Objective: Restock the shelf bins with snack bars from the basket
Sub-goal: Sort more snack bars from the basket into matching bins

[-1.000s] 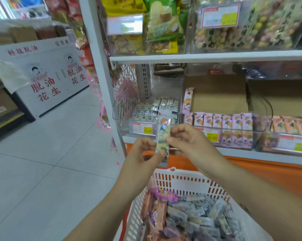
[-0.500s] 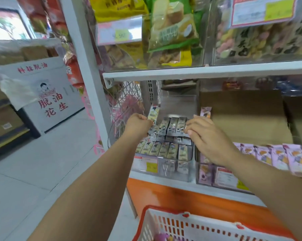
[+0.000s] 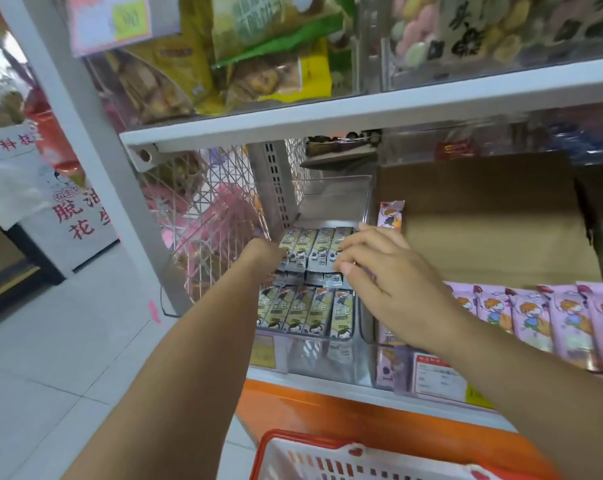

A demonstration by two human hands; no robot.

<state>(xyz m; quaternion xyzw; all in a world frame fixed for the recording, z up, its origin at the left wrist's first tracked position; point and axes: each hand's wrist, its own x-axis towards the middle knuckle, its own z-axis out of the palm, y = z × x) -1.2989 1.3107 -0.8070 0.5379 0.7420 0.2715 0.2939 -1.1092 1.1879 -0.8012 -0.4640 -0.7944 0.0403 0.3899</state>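
On the white shelf [image 3: 328, 385], just above the red basket [image 3: 293, 441], a clear bin [image 3: 328, 358] holds the snack bars [image 3: 308, 311] in two rows. Each bar's long axis runs front to back, top end toward the rear. The right hand [image 3: 386, 271] rests on the back row with its fingers side by side and slightly bent. The left hand [image 3: 263, 252] is at that row's left end, but its fingers are hidden, so can't tell how they're set.

A: Where is the bin [image 3: 322, 358]?
B: I see it on the lower shelf [image 3: 310, 380], at the left end; snack bars [image 3: 307, 310] lie in it, one row behind another; a cardboard box [image 3: 483, 220] stands to its right; the basket [image 3: 282, 439] is below, nearest me.
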